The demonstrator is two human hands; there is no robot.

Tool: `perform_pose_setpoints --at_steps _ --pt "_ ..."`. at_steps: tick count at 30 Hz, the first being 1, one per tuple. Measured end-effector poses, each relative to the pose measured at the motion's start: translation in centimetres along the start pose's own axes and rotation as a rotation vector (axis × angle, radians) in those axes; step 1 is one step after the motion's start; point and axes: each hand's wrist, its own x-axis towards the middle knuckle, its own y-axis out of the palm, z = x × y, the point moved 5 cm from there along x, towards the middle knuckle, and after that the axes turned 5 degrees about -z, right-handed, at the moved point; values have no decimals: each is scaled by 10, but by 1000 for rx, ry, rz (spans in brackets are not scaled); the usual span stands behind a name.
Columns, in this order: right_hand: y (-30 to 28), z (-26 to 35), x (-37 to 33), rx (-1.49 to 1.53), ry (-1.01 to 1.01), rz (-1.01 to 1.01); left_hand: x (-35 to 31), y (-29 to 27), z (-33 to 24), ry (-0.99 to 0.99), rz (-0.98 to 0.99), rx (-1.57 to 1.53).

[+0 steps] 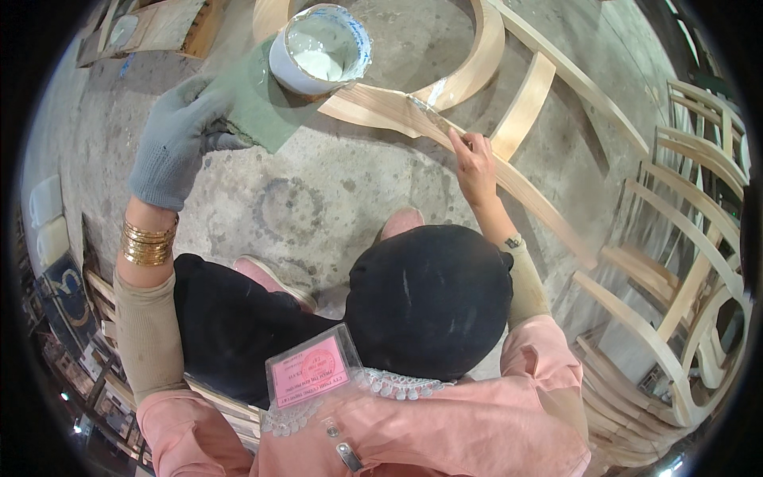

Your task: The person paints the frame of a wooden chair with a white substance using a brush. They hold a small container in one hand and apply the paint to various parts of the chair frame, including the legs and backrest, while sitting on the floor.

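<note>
My left hand (pixel 176 135), in a grey knit glove, is closed on the edge of a thin green sheet (pixel 274 119). That sheet spreads beside and partly under a white bucket (pixel 286 67) holding thick white paste (pixel 322 57). Bare, my right hand (pixel 475 163) grips a narrow stick-like tool (pixel 430 114); its exact kind is too small to tell. The tool's tip rests by a white smear on a pale curved wooden frame (pixel 389 107). A long leg of this frame runs under my right hand toward the lower right.
Many curved wooden frames (pixel 664 350) stand stacked along the right. A wooden piece (pixel 163 30) lies at the far left on the stained concrete floor (pixel 270 187). Pale plastic containers (pixel 49 219) stand at the left edge. My knees are bent close below the work.
</note>
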Motion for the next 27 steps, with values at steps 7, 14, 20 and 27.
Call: perform_pose_setpoints --at_steps 7,14,20,27 --pt "-7 -3 -11 4 -9 -46 -3 -5 6 16 30 9" --pt "3 2 1 -96 -45 -74 0 -6 9 32 83 0" --pt "-25 -11 -34 -45 82 -18 0 0 22 17 67 4" --pt "-95 71 24 274 44 132 6 23 36 58 31 189"
